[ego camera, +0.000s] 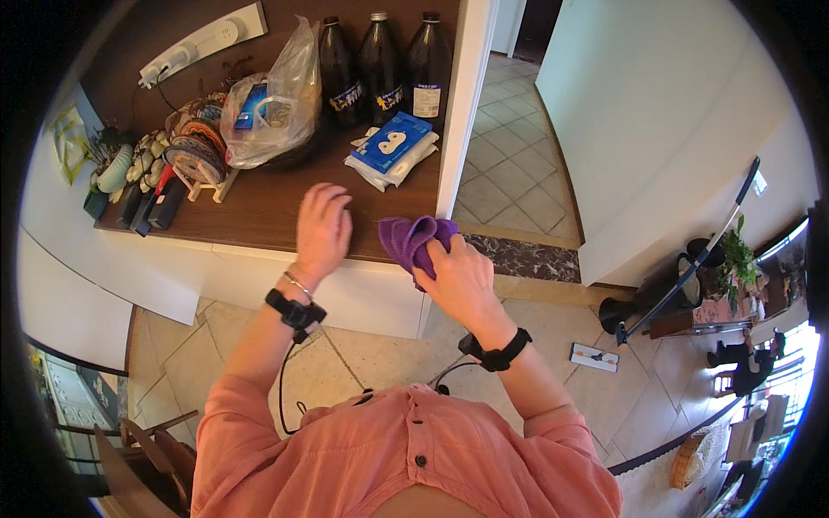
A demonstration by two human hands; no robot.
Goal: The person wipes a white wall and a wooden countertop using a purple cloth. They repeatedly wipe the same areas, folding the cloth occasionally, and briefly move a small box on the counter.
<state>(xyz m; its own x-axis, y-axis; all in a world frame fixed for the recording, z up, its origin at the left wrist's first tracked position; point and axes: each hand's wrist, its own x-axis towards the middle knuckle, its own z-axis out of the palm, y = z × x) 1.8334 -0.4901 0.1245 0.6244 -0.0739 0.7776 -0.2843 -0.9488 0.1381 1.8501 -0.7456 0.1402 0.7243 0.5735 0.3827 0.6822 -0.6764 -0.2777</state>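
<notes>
Bunched in my right hand (pixel 460 278) is a purple cloth (pixel 414 238), held at the front right corner of the dark wooden cabinet top (pixel 272 210). My left hand (pixel 324 226) hovers over or rests on the front edge of that top, fingers slightly curled and nothing in them; whether it touches the wood I cannot tell. Beyond both hands lie a blue packet of wipes (pixel 394 142) and a white packet (pixel 382 173) beneath it. Farther back stand several dark plastic bottles, among them one with a white label (pixel 429 65).
A clear plastic bag (pixel 275 123) of items sits left of the bottles, beside stacked woven coasters (pixel 197 152) on a wooden rack. Dark boxes (pixel 167 202) line the left front. A power strip (pixel 204 42) is on the back panel. A flat mop (pixel 594 357) leans at right; a person (pixel 748 366) sits far off.
</notes>
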